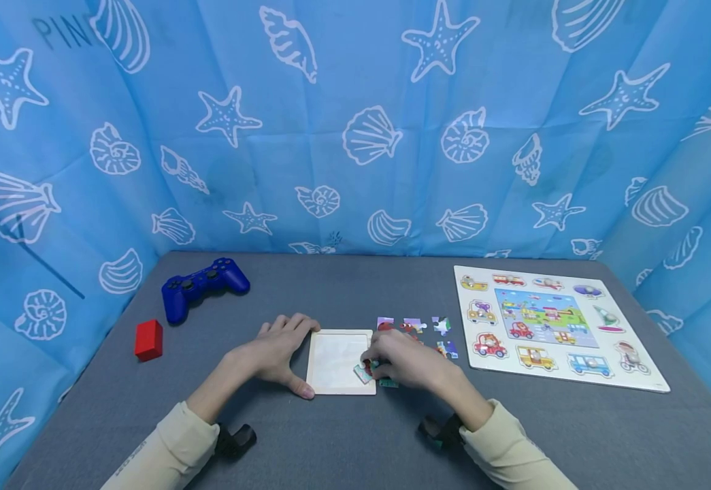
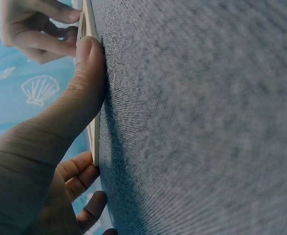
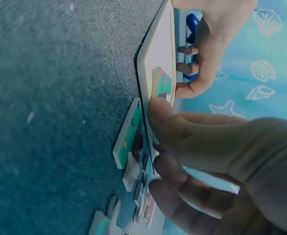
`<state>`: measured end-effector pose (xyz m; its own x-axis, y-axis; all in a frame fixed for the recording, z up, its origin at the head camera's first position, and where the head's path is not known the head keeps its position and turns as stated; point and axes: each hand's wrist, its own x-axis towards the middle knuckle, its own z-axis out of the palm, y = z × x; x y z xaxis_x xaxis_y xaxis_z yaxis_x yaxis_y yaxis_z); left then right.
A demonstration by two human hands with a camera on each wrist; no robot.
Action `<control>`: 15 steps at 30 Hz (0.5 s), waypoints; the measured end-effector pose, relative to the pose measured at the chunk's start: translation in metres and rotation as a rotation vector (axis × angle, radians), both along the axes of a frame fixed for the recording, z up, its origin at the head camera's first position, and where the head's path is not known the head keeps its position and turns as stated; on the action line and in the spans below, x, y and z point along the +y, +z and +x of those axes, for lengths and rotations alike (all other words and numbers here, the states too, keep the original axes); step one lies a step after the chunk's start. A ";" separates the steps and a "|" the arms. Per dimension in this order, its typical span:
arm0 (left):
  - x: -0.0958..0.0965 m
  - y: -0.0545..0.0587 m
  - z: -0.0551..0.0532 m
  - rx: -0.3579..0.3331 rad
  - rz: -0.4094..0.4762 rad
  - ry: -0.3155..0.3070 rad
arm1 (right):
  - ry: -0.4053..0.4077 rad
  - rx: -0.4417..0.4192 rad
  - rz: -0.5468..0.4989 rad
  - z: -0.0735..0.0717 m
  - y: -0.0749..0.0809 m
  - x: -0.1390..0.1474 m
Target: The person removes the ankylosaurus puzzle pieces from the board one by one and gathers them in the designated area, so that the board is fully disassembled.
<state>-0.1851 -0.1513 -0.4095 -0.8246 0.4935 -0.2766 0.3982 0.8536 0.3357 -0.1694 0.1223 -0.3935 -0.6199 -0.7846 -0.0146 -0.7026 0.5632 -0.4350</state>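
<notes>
In the head view a square wooden puzzle tray (image 1: 338, 361) lies at the middle of the table. My left hand (image 1: 278, 354) grips its left side, thumb at the near corner and index finger at the far corner. With thumb and fingers my right hand (image 1: 407, 357) pinches a jigsaw piece (image 1: 363, 373) over the tray's right edge. The right wrist view shows that piece (image 3: 164, 82) tilted at the tray, green with pink marks, partly covered by the thumb. Several loose pieces (image 1: 446, 349) lie right of the tray, some hidden under the right hand.
A white vehicle puzzle board (image 1: 484, 327) lies at the right. On the left are a blue game controller (image 1: 205, 287) and a red block (image 1: 149, 340). A blue shell-patterned curtain (image 1: 331, 156) hangs behind the grey table (image 1: 343, 442).
</notes>
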 end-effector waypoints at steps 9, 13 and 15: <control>0.001 0.000 0.000 0.003 -0.003 -0.012 | 0.063 -0.049 0.094 0.000 0.004 -0.002; 0.000 0.001 0.000 0.004 0.000 -0.013 | 0.055 -0.068 0.113 0.002 0.006 -0.002; 0.000 0.001 0.001 0.003 0.000 -0.012 | 0.044 -0.078 0.114 0.003 0.006 -0.003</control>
